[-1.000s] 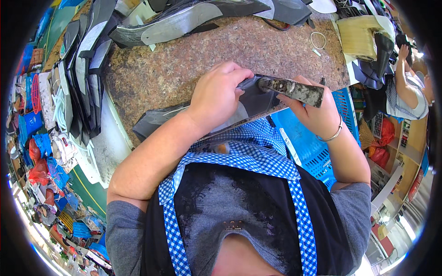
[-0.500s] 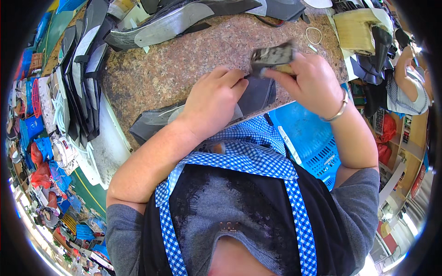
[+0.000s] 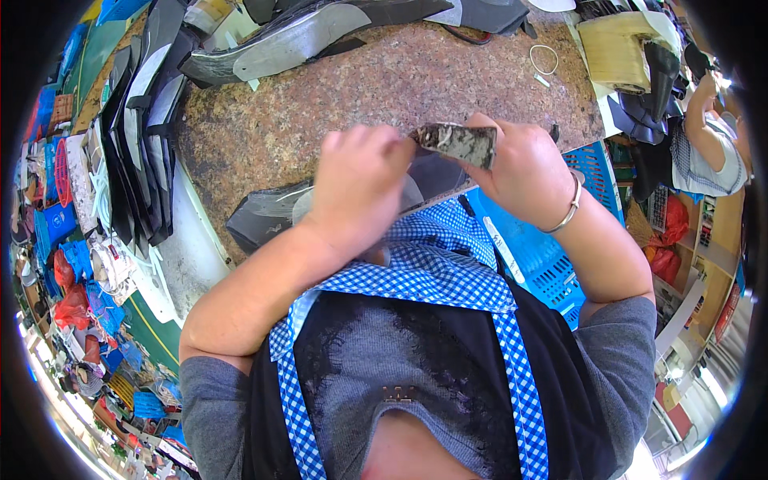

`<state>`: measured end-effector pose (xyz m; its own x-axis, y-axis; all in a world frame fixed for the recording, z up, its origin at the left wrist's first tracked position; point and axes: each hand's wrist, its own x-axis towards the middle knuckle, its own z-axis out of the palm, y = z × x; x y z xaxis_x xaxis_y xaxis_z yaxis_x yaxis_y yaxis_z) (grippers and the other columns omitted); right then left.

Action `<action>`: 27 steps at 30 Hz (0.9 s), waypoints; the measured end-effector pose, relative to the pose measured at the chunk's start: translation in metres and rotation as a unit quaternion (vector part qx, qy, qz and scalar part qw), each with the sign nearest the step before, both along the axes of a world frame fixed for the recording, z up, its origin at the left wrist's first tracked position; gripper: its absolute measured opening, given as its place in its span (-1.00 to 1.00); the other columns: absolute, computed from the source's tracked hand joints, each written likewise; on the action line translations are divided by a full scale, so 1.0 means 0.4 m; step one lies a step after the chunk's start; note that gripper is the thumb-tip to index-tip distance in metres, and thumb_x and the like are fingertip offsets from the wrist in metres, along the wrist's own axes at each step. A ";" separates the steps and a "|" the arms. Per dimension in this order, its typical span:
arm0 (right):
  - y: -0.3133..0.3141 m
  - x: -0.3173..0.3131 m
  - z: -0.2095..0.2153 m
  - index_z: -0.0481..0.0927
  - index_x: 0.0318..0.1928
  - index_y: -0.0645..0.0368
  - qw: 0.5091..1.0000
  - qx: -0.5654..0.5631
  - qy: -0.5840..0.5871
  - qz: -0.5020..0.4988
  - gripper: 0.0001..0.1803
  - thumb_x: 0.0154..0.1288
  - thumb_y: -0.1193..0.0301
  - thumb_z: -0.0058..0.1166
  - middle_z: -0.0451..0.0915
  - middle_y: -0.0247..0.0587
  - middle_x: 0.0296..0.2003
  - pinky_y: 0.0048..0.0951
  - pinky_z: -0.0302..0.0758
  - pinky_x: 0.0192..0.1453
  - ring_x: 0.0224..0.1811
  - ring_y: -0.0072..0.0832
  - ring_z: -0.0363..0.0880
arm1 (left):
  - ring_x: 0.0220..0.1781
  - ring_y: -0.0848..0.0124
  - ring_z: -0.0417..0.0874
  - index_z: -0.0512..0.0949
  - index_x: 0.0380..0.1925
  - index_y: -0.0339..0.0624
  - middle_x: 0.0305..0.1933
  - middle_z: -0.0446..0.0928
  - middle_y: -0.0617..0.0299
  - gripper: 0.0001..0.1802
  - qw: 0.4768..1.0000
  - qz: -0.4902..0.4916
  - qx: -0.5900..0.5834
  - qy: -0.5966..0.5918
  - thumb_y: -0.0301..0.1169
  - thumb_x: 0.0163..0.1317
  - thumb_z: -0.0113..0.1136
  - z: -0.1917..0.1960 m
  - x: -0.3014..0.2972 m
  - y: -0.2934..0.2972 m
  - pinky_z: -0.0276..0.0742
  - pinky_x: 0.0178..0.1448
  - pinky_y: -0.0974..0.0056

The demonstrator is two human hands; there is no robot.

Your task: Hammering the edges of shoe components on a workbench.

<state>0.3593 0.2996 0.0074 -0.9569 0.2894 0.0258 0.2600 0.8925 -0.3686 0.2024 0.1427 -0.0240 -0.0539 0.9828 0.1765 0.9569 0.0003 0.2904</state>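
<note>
While over one stone slab [image 3: 336, 104], two hands [image 3: 360, 180] [image 3: 524, 168] clamped on one worn block [image 3: 458, 142].

Open stone across the middle of the workbench [image 3: 320, 104], passable from the hands toward the far edge. Blocked along the far edge by grey cut pieces [image 3: 304, 36], along the left edge by stacked dark soles [image 3: 136, 136], at the far right corner by a tape roll [image 3: 616, 48].

You are holding a worn, grey-and-white mottled block [image 3: 458, 144] level above the stone counter [image 3: 336, 104], its long side running left to right. Beneath it a dark grey cut sheet piece [image 3: 268, 216] is lying flat at the counter's near edge, its tip pointing left.
</note>
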 end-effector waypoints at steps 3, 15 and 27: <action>0.013 -0.007 -0.004 0.43 -0.32 0.16 1.000 -0.018 0.009 0.001 -0.70 0.16 0.27 0.27 0.56 -0.06 -0.57 -0.09 0.54 -0.43 -0.50 -0.04 0.62 | -0.03 0.21 0.61 0.66 -0.18 -0.15 -0.17 0.60 0.16 -0.73 0.983 0.070 -0.081 -0.150 -0.45 0.06 0.22 0.008 -0.034 -0.004 0.43 0.07 0.13; -0.028 -0.010 -0.013 0.42 -0.25 0.16 0.998 -0.008 0.055 0.014 -0.74 0.08 0.42 0.20 0.55 -0.07 -0.55 -0.09 0.53 -0.44 -0.50 -0.06 0.61 | -0.11 0.14 0.58 0.65 -0.23 -0.16 -0.20 0.55 0.17 -0.71 0.985 0.067 0.024 -0.160 -0.51 -0.04 0.36 -0.026 -0.036 -0.085 0.53 -0.04 0.15; -0.102 -0.023 -0.028 0.48 -0.24 0.16 0.996 -0.064 0.061 0.003 -0.74 0.03 0.49 0.21 0.57 -0.08 -0.49 -0.11 0.54 -0.41 -0.46 -0.07 0.62 | -0.09 0.19 0.56 0.63 -0.10 -0.27 -0.14 0.54 0.13 -0.66 0.995 0.053 0.012 -0.084 -0.52 0.04 0.24 -0.017 -0.041 -0.145 0.51 -0.05 0.16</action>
<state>0.3502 0.2589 -0.0040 -0.9504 0.2925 0.1060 0.2012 0.8377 -0.5078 0.1861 0.0848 -0.0307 -0.1872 0.9656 0.1803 0.8900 0.0891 0.4472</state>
